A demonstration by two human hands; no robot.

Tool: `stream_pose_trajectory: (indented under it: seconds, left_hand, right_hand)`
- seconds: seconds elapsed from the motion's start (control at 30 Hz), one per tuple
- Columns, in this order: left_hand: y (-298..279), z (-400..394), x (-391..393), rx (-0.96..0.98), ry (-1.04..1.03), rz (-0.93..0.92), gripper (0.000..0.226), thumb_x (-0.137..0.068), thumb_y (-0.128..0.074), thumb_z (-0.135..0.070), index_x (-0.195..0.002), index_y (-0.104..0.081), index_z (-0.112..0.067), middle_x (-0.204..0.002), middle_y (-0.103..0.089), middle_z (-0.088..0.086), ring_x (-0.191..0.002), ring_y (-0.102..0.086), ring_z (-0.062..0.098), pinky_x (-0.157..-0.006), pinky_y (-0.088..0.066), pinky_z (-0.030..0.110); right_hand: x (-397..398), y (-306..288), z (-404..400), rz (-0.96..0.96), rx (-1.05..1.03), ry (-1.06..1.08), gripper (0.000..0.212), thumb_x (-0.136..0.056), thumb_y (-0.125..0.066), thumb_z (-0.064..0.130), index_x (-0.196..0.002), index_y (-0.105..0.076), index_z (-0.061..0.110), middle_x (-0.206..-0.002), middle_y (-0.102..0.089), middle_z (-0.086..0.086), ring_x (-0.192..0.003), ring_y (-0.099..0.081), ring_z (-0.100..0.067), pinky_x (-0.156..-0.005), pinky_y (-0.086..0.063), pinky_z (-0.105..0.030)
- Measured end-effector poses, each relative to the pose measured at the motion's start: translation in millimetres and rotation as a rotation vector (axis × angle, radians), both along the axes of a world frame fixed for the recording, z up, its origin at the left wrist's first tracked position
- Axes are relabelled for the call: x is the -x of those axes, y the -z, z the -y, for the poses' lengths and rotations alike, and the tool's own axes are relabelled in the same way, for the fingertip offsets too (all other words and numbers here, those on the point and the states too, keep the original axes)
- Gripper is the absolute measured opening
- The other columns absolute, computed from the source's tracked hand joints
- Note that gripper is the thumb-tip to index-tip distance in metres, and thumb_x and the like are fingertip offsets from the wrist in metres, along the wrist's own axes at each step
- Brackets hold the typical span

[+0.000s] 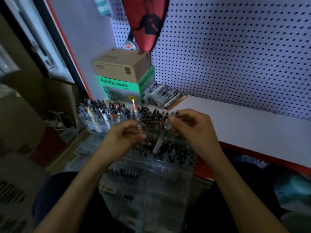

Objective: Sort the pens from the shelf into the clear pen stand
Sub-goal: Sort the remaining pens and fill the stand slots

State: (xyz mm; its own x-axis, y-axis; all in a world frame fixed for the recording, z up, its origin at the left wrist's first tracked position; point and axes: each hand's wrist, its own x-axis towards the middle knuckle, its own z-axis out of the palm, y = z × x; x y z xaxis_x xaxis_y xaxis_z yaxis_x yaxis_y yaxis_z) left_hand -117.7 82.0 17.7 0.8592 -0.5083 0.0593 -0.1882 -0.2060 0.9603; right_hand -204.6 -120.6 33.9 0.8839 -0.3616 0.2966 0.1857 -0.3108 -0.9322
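Beside bare white shelf (235, 118), left hand (121, 137) and right hand (193, 130) each pinch a pen.

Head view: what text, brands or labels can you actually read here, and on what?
"Agnite": green box, front face; repeated on its right side, partly legible.
Small characters beside it: too blurred to read.
Cardboard box printing: blurred.
Small red tag below the red racket cover: unreadable.

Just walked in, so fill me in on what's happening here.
A person is sorting pens. The left hand holds a reddish pen upright, and the right hand holds a clear pen angled down over the clear pen stand, which already holds many. More pens lie on the shelf behind.
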Motion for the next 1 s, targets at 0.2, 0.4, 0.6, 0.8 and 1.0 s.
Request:
stream_pose_trajectory:
  seconds: [0.2,0.4,0.6,0.8,1.0]
  left_hand:
    - [35,-27,-24,-0.07,-0.177,-0.074,0.02,-0.088,-0.067,0.0,-0.082,-0.064,-0.019,-0.073,-0.073,0.007,-0.081,-0.072,0.025,-0.079,-0.056,0.04]
    - [71,-13,-22,-0.283,-0.11,0.046,0.018,-0.087,-0.066,-0.007,-0.098,-0.067,-0.021,-0.088,-0.07,0.003,-0.084,-0.066,0.022,-0.08,-0.056,0.039]
    - [73,-1,-14,-0.438,-0.09,0.115,0.025,-0.085,-0.062,0.002,-0.089,-0.061,-0.023,-0.08,-0.063,-0.004,-0.077,-0.061,0.015,-0.07,-0.049,0.028]
    - [74,3,-18,-0.407,-0.164,0.086,0.025,-0.082,-0.064,0.004,-0.095,-0.066,-0.016,-0.087,-0.07,0.001,-0.084,-0.067,0.017,-0.079,-0.056,0.033]
    - [75,4,-13,-0.464,-0.182,0.086,0.021,-0.083,-0.064,0.002,-0.097,-0.069,-0.013,-0.092,-0.071,0.004,-0.086,-0.066,0.017,-0.082,-0.054,0.032]
  right_hand:
    - [-33,7,-38,-0.012,0.21,-0.002,0.012,-0.089,-0.071,0.024,-0.1,-0.069,0.02,-0.089,-0.07,0.007,-0.082,-0.065,-0.001,-0.076,-0.054,-0.016]
    - [-54,31,-64,-0.255,0.52,-0.088,0.011,-0.091,-0.068,0.021,-0.102,-0.068,0.017,-0.094,-0.07,0.0,-0.083,-0.063,-0.009,-0.079,-0.055,-0.022]
    - [-50,45,-59,-0.35,0.582,-0.148,0.018,-0.092,-0.064,0.009,-0.109,-0.069,0.012,-0.104,-0.071,-0.007,-0.096,-0.066,-0.017,-0.092,-0.054,-0.03]
    - [-39,42,-49,-0.382,0.539,-0.142,0.026,-0.093,-0.064,0.009,-0.119,-0.067,0.012,-0.112,-0.07,-0.002,-0.095,-0.06,-0.005,-0.084,-0.041,-0.008]
    - [-31,41,-38,-0.34,0.526,-0.119,0.028,-0.092,-0.067,0.013,-0.12,-0.066,0.012,-0.109,-0.069,0.0,-0.092,-0.058,-0.003,-0.083,-0.042,-0.006]
